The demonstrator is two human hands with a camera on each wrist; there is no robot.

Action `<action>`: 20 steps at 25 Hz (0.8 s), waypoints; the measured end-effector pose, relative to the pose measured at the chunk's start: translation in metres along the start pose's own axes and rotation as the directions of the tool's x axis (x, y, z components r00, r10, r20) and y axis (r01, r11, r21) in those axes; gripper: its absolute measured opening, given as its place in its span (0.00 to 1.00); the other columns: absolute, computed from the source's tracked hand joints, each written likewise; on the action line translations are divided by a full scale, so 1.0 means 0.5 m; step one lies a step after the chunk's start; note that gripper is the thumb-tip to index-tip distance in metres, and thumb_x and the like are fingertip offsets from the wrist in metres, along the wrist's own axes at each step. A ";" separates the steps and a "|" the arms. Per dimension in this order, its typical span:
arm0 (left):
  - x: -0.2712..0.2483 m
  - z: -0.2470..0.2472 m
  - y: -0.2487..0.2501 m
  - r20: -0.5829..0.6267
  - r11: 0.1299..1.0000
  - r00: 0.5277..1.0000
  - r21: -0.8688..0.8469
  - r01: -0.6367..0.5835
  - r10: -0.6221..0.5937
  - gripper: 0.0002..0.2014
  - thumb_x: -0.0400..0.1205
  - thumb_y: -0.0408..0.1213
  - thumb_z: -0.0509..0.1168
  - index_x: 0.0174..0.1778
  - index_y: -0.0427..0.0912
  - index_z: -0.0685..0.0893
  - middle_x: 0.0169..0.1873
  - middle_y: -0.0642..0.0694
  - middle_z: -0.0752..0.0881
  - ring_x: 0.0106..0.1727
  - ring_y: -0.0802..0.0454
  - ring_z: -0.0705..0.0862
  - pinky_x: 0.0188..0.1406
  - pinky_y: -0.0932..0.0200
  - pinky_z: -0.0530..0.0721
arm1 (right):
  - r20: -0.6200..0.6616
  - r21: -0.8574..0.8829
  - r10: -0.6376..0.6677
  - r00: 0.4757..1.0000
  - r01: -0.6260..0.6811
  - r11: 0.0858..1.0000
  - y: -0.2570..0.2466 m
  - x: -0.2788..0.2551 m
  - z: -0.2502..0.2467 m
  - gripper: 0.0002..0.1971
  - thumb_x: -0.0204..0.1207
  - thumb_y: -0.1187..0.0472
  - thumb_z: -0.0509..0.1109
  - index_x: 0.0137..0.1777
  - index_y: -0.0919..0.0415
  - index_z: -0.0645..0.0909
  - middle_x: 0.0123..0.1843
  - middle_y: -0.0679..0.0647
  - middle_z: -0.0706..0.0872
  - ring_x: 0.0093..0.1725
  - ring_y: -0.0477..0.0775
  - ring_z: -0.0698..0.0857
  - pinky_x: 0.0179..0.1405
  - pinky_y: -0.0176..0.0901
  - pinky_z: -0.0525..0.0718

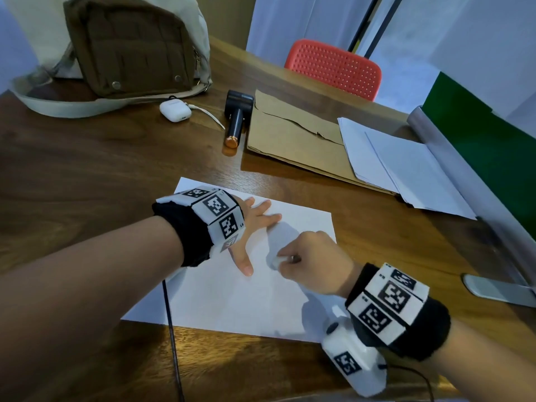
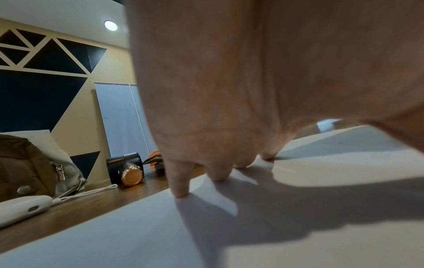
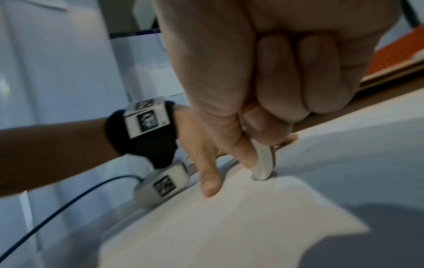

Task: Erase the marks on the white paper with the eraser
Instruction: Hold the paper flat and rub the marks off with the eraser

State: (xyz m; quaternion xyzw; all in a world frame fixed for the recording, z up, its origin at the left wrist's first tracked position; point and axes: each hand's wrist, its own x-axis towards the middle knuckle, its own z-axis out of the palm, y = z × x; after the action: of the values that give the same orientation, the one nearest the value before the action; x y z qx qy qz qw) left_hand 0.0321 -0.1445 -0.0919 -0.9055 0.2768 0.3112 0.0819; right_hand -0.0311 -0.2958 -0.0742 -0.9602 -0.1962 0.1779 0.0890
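Observation:
A white paper (image 1: 232, 297) lies flat on the wooden table (image 1: 87, 175) in front of me. My left hand (image 1: 252, 227) rests on the sheet's upper part with fingers spread straight, pressing it down; in the left wrist view its fingertips (image 2: 181, 194) touch the paper (image 2: 321, 235). My right hand (image 1: 313, 262) pinches a small white eraser (image 1: 277, 262) between thumb and curled fingers. The eraser (image 3: 262, 168) stands with its tip on the paper (image 3: 229, 226), just right of the left thumb (image 3: 210, 183). No marks are plain to see on the sheet.
Behind the paper lie a brown envelope (image 1: 293, 140), a stack of white sheets (image 1: 406, 166), a black tool with a copper end (image 1: 236, 120), a white earbud case (image 1: 175, 110) and a brown bag (image 1: 130, 44). A red chair (image 1: 333, 68) stands beyond the table.

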 end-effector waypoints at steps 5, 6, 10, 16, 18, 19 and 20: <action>-0.001 0.002 -0.002 0.012 1.000 1.000 -0.004 0.015 -0.015 0.60 0.69 0.58 0.73 0.81 0.54 0.31 0.82 0.45 0.30 0.83 0.39 0.34 0.79 0.35 0.42 | -0.125 0.054 0.191 0.974 -0.186 0.981 0.055 0.046 -0.036 0.18 0.70 0.67 0.61 0.18 0.59 0.70 0.22 0.50 0.72 0.27 0.51 0.70 0.27 0.38 0.70; -0.003 0.001 -0.003 0.009 1.000 1.000 -0.012 0.017 -0.017 0.60 0.70 0.58 0.73 0.81 0.54 0.31 0.82 0.45 0.31 0.83 0.39 0.34 0.79 0.35 0.42 | -0.129 0.039 0.178 0.976 -0.174 0.984 0.049 0.041 -0.033 0.18 0.70 0.67 0.60 0.18 0.58 0.68 0.22 0.50 0.72 0.26 0.49 0.70 0.28 0.36 0.69; -0.010 0.003 0.016 -0.061 0.998 0.998 -0.050 0.025 -0.028 0.52 0.75 0.60 0.67 0.83 0.53 0.37 0.83 0.46 0.34 0.84 0.40 0.38 0.80 0.39 0.48 | 0.062 0.067 0.024 0.998 -0.028 0.997 0.022 -0.001 -0.004 0.14 0.72 0.66 0.63 0.25 0.70 0.73 0.27 0.65 0.69 0.28 0.56 0.65 0.28 0.39 0.64; -0.013 -0.001 0.033 -0.119 0.999 0.992 -0.033 0.029 -0.032 0.50 0.75 0.62 0.65 0.83 0.48 0.41 0.83 0.47 0.38 0.84 0.44 0.41 0.81 0.41 0.47 | 0.038 0.300 0.284 0.958 -0.282 0.911 0.094 0.045 -0.058 0.11 0.75 0.59 0.68 0.44 0.65 0.88 0.25 0.54 0.83 0.17 0.45 0.74 0.19 0.32 0.72; -0.011 -0.006 0.032 -0.114 1.000 0.993 -0.017 -0.013 0.011 0.51 0.76 0.60 0.65 0.83 0.45 0.38 0.83 0.47 0.37 0.84 0.45 0.39 0.82 0.43 0.45 | 0.009 0.285 0.244 0.970 -0.237 0.929 0.085 0.041 -0.057 0.10 0.75 0.62 0.66 0.43 0.66 0.87 0.26 0.54 0.85 0.16 0.44 0.78 0.16 0.27 0.71; -0.010 -0.010 0.034 -0.097 0.999 0.995 -0.031 -0.027 0.023 0.51 0.77 0.59 0.65 0.83 0.45 0.37 0.83 0.47 0.36 0.84 0.45 0.39 0.82 0.43 0.46 | 0.009 0.244 0.196 0.981 -0.192 0.950 0.077 0.033 -0.054 0.11 0.75 0.64 0.63 0.43 0.68 0.87 0.25 0.55 0.85 0.17 0.44 0.78 0.15 0.25 0.71; -0.010 -0.013 0.035 -0.080 0.998 0.996 -0.048 -0.032 0.028 0.52 0.77 0.58 0.66 0.83 0.45 0.36 0.83 0.47 0.36 0.84 0.44 0.39 0.82 0.43 0.47 | 0.039 0.199 0.144 0.989 -0.149 0.969 0.069 0.022 -0.051 0.11 0.75 0.66 0.61 0.44 0.68 0.86 0.25 0.56 0.85 0.18 0.45 0.79 0.16 0.24 0.71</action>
State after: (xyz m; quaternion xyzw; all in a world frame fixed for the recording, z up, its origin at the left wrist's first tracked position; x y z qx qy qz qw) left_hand 0.0226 -0.1592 -0.0834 -0.9146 0.2857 0.2827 0.0439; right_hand 0.0001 -0.3253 -0.0627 -0.9559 -0.1067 0.2144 0.1699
